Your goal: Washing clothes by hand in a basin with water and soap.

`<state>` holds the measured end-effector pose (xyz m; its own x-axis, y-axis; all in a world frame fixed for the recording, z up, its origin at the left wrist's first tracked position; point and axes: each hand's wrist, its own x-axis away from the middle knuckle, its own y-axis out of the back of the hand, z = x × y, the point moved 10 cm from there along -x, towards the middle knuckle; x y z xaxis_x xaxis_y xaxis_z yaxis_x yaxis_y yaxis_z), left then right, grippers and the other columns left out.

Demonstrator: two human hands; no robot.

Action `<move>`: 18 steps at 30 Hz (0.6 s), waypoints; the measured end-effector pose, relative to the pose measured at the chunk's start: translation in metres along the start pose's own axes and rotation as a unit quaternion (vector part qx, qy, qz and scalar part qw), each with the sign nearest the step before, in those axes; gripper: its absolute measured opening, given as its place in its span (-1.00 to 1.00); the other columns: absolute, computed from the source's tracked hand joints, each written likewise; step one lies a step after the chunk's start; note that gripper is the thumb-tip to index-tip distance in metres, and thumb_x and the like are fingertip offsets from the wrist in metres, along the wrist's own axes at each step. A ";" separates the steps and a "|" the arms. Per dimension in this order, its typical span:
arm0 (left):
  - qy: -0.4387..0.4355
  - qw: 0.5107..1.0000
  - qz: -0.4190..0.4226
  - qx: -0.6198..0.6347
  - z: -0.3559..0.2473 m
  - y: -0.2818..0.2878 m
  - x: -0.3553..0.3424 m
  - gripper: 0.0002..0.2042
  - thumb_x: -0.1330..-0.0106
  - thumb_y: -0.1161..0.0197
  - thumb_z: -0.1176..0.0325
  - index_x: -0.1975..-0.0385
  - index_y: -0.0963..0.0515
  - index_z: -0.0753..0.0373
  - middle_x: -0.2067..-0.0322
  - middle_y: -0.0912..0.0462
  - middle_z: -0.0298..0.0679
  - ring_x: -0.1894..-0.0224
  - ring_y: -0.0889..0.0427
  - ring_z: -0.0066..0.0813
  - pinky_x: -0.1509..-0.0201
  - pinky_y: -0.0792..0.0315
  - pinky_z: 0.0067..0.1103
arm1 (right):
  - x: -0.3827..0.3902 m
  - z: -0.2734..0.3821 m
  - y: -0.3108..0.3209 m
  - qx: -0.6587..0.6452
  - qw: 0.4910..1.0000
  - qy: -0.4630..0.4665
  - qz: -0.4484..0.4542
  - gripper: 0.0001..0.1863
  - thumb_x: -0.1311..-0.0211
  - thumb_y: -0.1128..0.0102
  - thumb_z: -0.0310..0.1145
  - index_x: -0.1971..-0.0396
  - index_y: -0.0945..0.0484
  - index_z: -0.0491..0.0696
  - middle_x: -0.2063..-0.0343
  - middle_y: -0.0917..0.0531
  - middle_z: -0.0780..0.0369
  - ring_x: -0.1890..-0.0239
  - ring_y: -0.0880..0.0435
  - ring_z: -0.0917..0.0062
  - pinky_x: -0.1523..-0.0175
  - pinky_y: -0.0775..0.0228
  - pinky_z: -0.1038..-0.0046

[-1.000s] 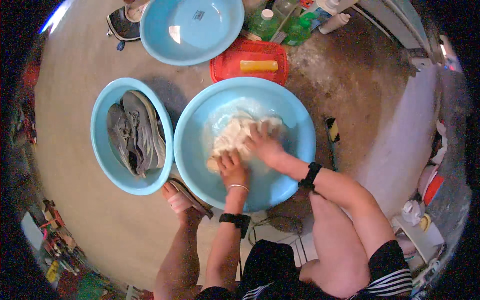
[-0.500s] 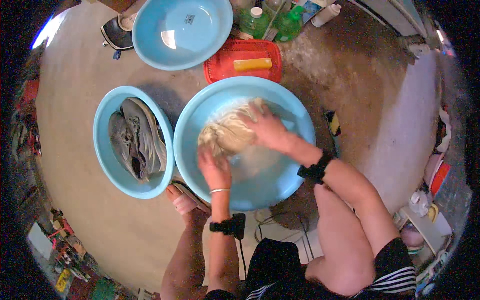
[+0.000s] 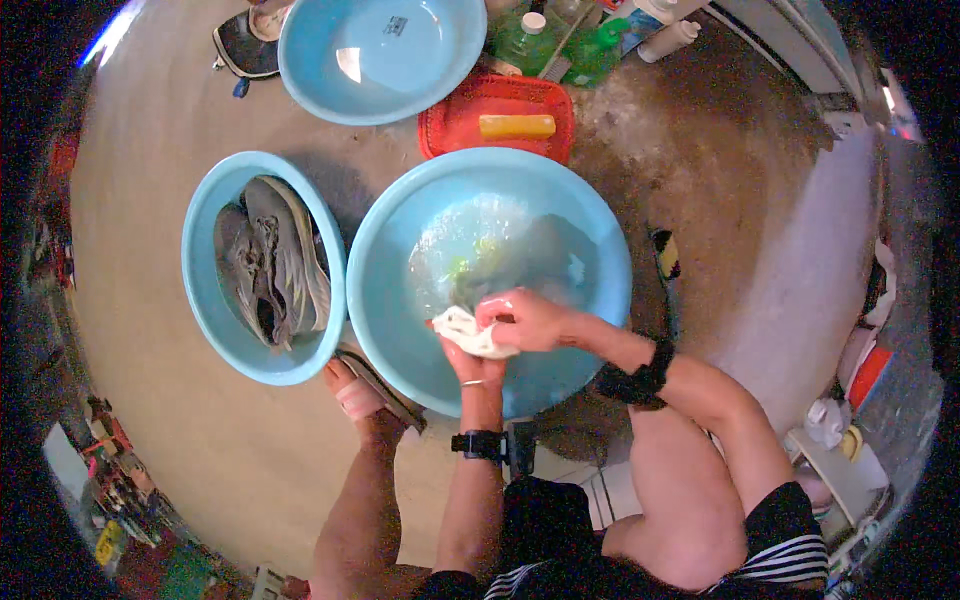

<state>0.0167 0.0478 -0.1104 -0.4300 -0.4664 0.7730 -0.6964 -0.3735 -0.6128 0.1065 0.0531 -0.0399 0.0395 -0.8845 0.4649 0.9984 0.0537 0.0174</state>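
A wet, cream-white cloth (image 3: 463,330) is bunched between my hands over the near side of a big light-blue basin (image 3: 612,230). My left hand (image 3: 474,364) cups it from below, with most of its fingers hidden under the fabric. From the right, my right hand (image 3: 530,318) grips the bundle from above with curled fingers. Water (image 3: 500,235) with pale suds lies in the basin beyond them.
Left of the basin, a smaller blue tub (image 3: 200,290) holds grey shoes (image 3: 285,250). Behind stand a red basket (image 3: 445,125) with a yellow soap bar (image 3: 516,126), another blue basin (image 3: 380,70) and green bottles (image 3: 590,60). A brush (image 3: 666,255) lies at right.
The cloth was spread in the water under both hands; now it is lifted toward me and gathered into a small bundle. My hands have come together, and water shows where the cloth lay.
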 end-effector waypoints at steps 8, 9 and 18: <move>-0.092 0.970 0.062 -0.214 -0.042 -0.054 0.014 -0.48 -0.36 0.09 0.10 -0.23 -0.05 0.19 -0.12 -0.30 -0.18 -0.13 -0.35 -0.27 -0.15 -0.31 -0.37 | 0.010 0.027 0.052 -0.177 0.952 0.076 -0.238 -0.59 -0.15 0.13 -0.35 -0.03 -0.39 -0.06 0.06 -0.47 0.19 0.02 -0.42 0.55 -0.09 -0.23 0.51; -0.089 0.971 0.062 -0.215 -0.041 -0.062 0.021 -0.48 -0.36 0.09 0.10 -0.23 -0.05 0.19 -0.12 -0.30 -0.18 -0.13 -0.35 -0.27 -0.15 -0.31 -0.37 | 0.014 0.034 0.051 -0.177 0.952 0.074 -0.240 -0.59 -0.15 0.13 -0.35 -0.03 -0.39 -0.06 0.06 -0.47 0.19 0.02 -0.42 0.55 -0.09 -0.23 0.51; -0.064 0.971 0.008 -0.231 -0.046 -0.064 0.029 -0.41 -0.29 0.20 -0.20 0.00 -0.34 0.24 0.10 -0.50 -0.19 0.07 -0.48 -0.29 -0.03 -0.35 -0.41 | 0.022 0.095 0.029 0.164 0.929 0.093 -0.318 -0.64 -0.01 -0.18 -0.08 0.31 -0.43 -0.03 0.24 -0.45 0.06 0.33 -0.54 0.10 0.35 -0.41 0.19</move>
<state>0.0224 0.0950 -0.0414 -0.3876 -0.5764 0.7194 -0.8866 0.0195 -0.4621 0.1323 0.0791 0.0548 -0.5170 -0.8492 0.1075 0.7578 -0.3956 0.5189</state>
